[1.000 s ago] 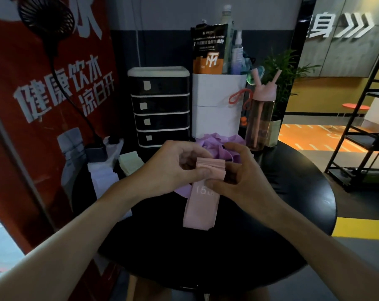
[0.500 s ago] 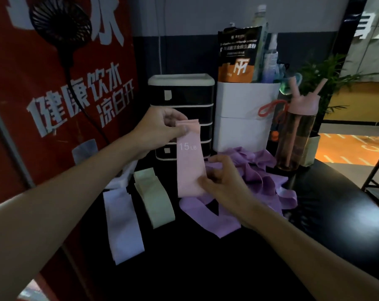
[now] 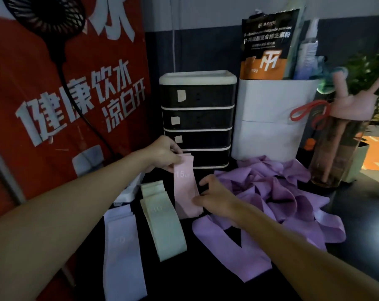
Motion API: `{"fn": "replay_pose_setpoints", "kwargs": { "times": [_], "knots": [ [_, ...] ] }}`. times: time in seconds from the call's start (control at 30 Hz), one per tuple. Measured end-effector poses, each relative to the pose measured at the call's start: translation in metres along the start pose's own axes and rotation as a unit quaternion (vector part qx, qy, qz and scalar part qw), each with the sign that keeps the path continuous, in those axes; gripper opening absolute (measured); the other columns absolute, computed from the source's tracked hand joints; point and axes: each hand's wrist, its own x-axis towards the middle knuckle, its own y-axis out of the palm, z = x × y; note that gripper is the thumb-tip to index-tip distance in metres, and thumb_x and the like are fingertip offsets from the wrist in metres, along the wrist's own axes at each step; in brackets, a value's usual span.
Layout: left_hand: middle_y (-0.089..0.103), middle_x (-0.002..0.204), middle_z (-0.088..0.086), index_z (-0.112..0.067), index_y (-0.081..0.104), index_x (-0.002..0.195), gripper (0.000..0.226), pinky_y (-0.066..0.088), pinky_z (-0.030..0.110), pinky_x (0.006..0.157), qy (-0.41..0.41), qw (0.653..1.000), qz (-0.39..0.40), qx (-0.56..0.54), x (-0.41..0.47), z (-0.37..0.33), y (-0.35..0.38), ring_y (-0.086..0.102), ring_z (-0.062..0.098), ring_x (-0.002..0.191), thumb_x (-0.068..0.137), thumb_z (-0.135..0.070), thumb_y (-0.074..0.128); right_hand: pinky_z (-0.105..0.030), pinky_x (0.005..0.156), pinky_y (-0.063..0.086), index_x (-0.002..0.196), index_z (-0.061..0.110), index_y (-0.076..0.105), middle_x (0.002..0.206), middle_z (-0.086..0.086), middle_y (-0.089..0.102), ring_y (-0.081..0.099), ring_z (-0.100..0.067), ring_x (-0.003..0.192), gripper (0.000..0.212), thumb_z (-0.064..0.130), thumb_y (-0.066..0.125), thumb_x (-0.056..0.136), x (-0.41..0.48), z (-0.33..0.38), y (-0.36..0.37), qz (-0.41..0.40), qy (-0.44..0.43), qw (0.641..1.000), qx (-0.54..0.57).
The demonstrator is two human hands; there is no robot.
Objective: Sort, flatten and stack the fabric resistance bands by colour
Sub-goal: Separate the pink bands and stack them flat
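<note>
Pink band (image 3: 185, 187) held flat at both ends over the black table (image 3: 358, 231).

Its far end is pinched by the left hand (image 3: 162, 155), its near end by the right hand (image 3: 216, 196) — green stack (image 3: 162, 222) just left, purple heap (image 3: 277, 198) right.

Dim indoor frame, low contrast, noisy and soft overall. Main brightness comes from the far right, orange-lit floor (image 3: 377, 153). Black desk (image 3: 358, 213) swallows detail, faint sheen only. Wide-angle bending at the edges; forearms in the foreground look stretched and blurry.
</note>
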Motion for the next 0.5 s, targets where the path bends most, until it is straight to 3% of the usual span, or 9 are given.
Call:
{"fn": "replay_pose_setpoints", "kwargs": {
  "times": [0.1, 0.2, 0.27, 0.33, 0.4, 0.5],
  "knots": [
    [0.065, 0.099, 0.019, -0.009, 0.06, 0.09, 0.011, 0.061, 0.03, 0.059, -0.026, 1.0, 0.011, 0.005, 0.009, 0.011, 0.005, 0.069, 0.022, 0.079, 0.091, 0.0, 0.067, -0.03, 0.064, 0.045, 0.095, 0.013, 0.052, 0.077, -0.004, 0.059, 0.056, -0.016, 0.071, 0.016, 0.003, 0.062, 0.086, 0.003, -0.008, 0.006, -0.008, -0.027, 0.999, -0.018],
    [0.065, 0.104, 0.023, -0.009, 0.059, 0.09, 0.011, 0.063, 0.038, 0.069, -0.03, 0.999, 0.012, 0.014, 0.015, 0.018, 0.011, 0.071, 0.03, 0.092, 0.092, 0.0, 0.066, -0.026, 0.048, 0.036, 0.069, 0.011, 0.05, 0.062, -0.006, 0.05, 0.046, -0.009, 0.048, 0.023, 0.01, 0.066, 0.085, 0.001, -0.014, 0.008, -0.005, -0.047, 0.998, -0.039],
    [0.064, 0.103, 0.021, -0.009, 0.059, 0.09, 0.011, 0.063, 0.035, 0.067, -0.027, 0.999, 0.018, 0.025, 0.019, 0.021, 0.015, 0.069, 0.028, 0.093, 0.092, 0.0, 0.065, -0.017, 0.037, 0.029, 0.075, 0.001, 0.056, 0.065, -0.009, 0.052, 0.038, -0.002, 0.034, 0.018, 0.01, 0.067, 0.085, -0.002, -0.017, 0.008, -0.001, -0.047, 0.998, -0.051],
    [0.062, 0.099, 0.015, -0.012, 0.059, 0.089, 0.013, 0.061, 0.03, 0.063, -0.024, 0.998, 0.03, 0.051, 0.022, 0.024, 0.017, 0.066, 0.023, 0.088, 0.092, -0.001, 0.066, -0.013, 0.035, 0.027, 0.09, -0.009, 0.061, 0.077, -0.018, 0.061, 0.04, -0.001, 0.031, 0.021, 0.01, 0.069, 0.086, -0.005, -0.019, 0.005, -0.006, -0.049, 0.997, -0.051],
    [0.06, 0.098, 0.01, -0.015, 0.059, 0.092, 0.014, 0.059, 0.028, 0.063, -0.019, 0.994, 0.045, 0.103, 0.025, 0.028, 0.017, 0.063, 0.02, 0.087, 0.09, -0.007, 0.071, -0.012, 0.036, 0.03, 0.103, -0.007, 0.062, 0.096, -0.02, 0.067, 0.045, 0.002, 0.034, 0.026, 0.011, 0.071, 0.085, -0.005, -0.021, 0.005, -0.017, -0.053, 0.998, -0.043],
    [0.064, 0.104, 0.011, -0.012, 0.062, 0.105, 0.025, 0.056, 0.035, 0.075, 0.005, 0.981, 0.048, 0.187, 0.027, 0.032, 0.013, 0.064, 0.024, 0.093, 0.086, -0.016, 0.077, -0.01, 0.034, 0.029, 0.104, 0.006, 0.061, 0.099, -0.011, 0.065, 0.047, 0.006, 0.034, 0.024, 0.012, 0.073, 0.084, -0.004, -0.021, 0.006, -0.024, -0.044, 0.998, -0.025]
  ]
}}
